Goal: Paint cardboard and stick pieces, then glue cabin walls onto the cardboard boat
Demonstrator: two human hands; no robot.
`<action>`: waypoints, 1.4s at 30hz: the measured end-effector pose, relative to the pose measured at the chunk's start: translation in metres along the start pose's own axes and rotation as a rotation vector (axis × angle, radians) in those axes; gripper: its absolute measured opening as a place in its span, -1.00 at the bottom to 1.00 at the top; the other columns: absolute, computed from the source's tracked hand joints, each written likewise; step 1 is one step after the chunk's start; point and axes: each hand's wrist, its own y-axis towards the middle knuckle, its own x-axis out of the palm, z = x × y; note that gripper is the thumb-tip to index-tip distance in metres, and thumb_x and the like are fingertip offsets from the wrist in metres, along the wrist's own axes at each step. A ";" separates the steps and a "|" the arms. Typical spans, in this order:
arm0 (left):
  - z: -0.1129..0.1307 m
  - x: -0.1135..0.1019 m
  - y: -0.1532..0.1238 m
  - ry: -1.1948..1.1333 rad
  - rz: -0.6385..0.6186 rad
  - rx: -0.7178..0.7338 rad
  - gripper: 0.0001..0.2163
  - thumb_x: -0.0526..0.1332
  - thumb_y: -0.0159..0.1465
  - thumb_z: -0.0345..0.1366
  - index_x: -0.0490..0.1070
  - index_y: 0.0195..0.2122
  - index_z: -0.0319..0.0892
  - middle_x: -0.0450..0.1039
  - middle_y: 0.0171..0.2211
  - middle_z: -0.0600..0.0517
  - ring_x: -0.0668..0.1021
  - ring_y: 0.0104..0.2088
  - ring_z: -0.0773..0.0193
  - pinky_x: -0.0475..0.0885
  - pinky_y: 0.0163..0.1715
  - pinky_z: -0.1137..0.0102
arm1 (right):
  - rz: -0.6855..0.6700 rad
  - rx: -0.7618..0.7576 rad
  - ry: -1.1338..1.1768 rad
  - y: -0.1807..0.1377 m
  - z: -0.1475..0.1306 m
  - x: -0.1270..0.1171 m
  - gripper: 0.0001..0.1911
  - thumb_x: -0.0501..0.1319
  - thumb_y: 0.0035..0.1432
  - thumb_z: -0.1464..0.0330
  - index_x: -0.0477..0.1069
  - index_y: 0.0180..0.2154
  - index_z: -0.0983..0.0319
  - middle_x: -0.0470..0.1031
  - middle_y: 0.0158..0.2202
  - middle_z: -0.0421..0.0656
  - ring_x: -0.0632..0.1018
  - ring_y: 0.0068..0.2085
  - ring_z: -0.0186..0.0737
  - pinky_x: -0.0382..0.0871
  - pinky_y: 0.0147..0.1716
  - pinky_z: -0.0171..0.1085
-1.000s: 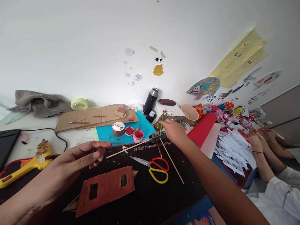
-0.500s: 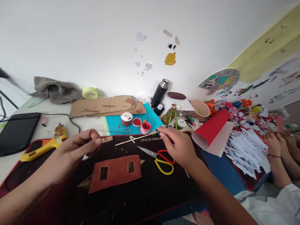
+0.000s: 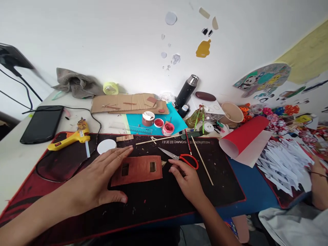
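A brown-red cardboard piece point(image 3: 139, 170) with two small square window holes lies flat on the black mat point(image 3: 159, 205). My left hand point(image 3: 104, 177) rests open, fingers stretched flat, touching the piece's left end. My right hand point(image 3: 187, 179) sits on the mat just right of the piece, fingers loosely curled, nothing visibly in them, right beside the red-handled scissors point(image 3: 180, 157). Thin wooden sticks point(image 3: 202, 160) lie beyond the scissors.
A yellow glue gun point(image 3: 69, 140) and a white disc point(image 3: 106, 147) lie left. Red paint pots point(image 3: 167, 128), a black flask point(image 3: 186, 91), a cup and cardboard sheets stand behind. Red rolled paper point(image 3: 243, 138) and white paper strips point(image 3: 282, 164) lie right, near another person's arm point(image 3: 319, 184).
Both hands came down to the mat. The left opened flat onto the cardboard piece; the right drew back from the far brushes and landed by the scissors. The view shifted left.
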 end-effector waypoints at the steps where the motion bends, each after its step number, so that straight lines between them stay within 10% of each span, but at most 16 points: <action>1: 0.000 0.006 0.000 0.050 -0.010 0.023 0.11 0.50 0.23 0.21 -0.11 0.67 0.19 0.28 0.56 -0.16 0.40 0.47 -0.36 0.42 0.39 -0.17 | -0.001 -0.001 0.019 -0.001 0.000 0.002 -0.69 0.30 0.48 0.18 0.69 0.11 0.13 0.75 -0.24 -0.12 0.72 -0.27 -0.10 0.63 -0.27 -0.20; 17: 0.006 -0.006 0.012 0.061 -0.013 0.001 -0.18 0.34 0.44 0.11 0.06 0.63 0.10 0.37 0.50 -0.13 0.47 0.42 -0.22 0.45 0.38 -0.03 | 0.120 -0.014 0.155 -0.003 -0.002 0.010 -0.68 0.29 0.48 0.16 0.68 0.09 0.16 0.70 -0.33 -0.13 0.71 -0.30 -0.11 0.60 -0.29 -0.22; 30: 0.018 -0.035 0.042 -0.651 -0.164 -0.376 -0.11 0.47 0.28 0.13 0.19 0.59 0.18 0.57 0.34 -0.11 0.57 0.33 -0.24 0.55 0.27 0.09 | 0.128 -0.270 0.176 0.042 -0.039 0.007 -0.64 0.35 0.33 0.38 0.63 0.14 0.14 0.63 -0.19 -0.16 0.46 -0.40 -0.29 0.43 -0.40 -0.31; 42: 0.041 -0.022 0.058 -1.022 -0.042 -0.536 -0.23 0.50 0.24 0.20 0.47 0.42 0.06 0.51 0.40 -0.16 0.64 0.24 -0.21 0.56 0.23 0.03 | 0.315 -0.438 -0.035 0.043 -0.050 0.016 -0.87 0.31 0.44 0.39 0.67 -0.08 0.16 0.76 -0.21 -0.08 0.72 -0.27 -0.14 0.58 -0.24 -0.24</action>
